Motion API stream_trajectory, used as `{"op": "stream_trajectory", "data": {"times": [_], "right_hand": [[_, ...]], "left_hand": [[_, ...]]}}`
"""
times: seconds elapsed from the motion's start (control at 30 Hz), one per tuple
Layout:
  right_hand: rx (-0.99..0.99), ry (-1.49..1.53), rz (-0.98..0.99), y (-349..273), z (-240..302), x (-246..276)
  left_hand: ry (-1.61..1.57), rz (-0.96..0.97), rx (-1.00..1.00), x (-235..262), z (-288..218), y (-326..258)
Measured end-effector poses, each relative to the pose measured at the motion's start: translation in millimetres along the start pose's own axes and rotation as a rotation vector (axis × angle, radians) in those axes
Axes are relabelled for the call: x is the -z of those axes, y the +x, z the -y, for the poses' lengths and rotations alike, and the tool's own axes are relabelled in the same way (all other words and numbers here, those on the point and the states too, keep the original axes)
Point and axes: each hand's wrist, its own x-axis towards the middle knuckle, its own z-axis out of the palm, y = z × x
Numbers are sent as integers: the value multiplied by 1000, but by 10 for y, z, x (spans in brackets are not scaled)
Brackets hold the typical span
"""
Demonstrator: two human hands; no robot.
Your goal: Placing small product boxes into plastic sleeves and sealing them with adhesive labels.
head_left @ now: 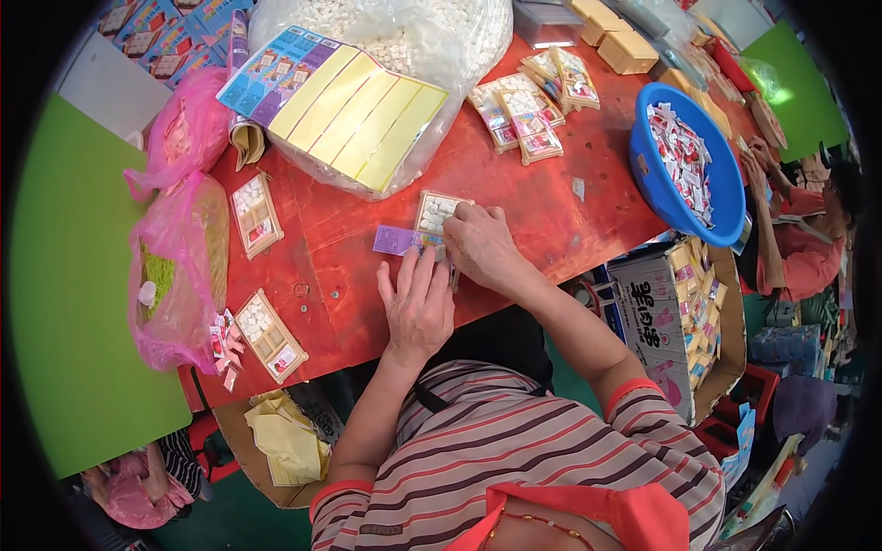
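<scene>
In front of me on the red table lies a small tray (439, 210) with white pieces in it, partly covered by my hands. A purple printed label (395, 241) reaches across its near part and sticks out to the left. My left hand (418, 312) rests at the label, fingers stretched out and a little apart, fingertips touching it. My right hand (483, 246) is curled over the tray's right side, fingers bent against it; its fingertips are partly hidden. A similar tray (257, 215) and another tray (269, 335) lie to the left, with white pieces and small printed packets.
A big clear bag (464, 46) of white pieces stands behind, a printed yellow-striped sheet (358, 115) on it. Filled trays (524, 115) lie far right, by a blue basin (645, 170) of packets. Pink bags (175, 321) sit left. A carton (726, 354) stands right; a co-worker (799, 230) sits beyond.
</scene>
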Motion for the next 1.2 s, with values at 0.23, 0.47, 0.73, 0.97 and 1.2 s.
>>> {"op": "stream_trajectory", "data": {"times": [0.23, 0.47, 0.73, 0.97, 1.2], "right_hand": [[3, -83, -42, 0, 38, -20], [-33, -90, 37, 9, 45, 117], [-58, -39, -236, 140, -138, 242], [-132, -117, 1, 344, -189, -68], [-221, 100, 203, 353, -222, 55]], "left_hand": [[74, 96, 55, -171, 46, 31], [110, 128, 52, -201, 35, 58], [52, 167, -20, -151, 37, 148], [104, 221, -55, -154, 1, 95], [119, 192, -73, -115, -97, -176]]}}
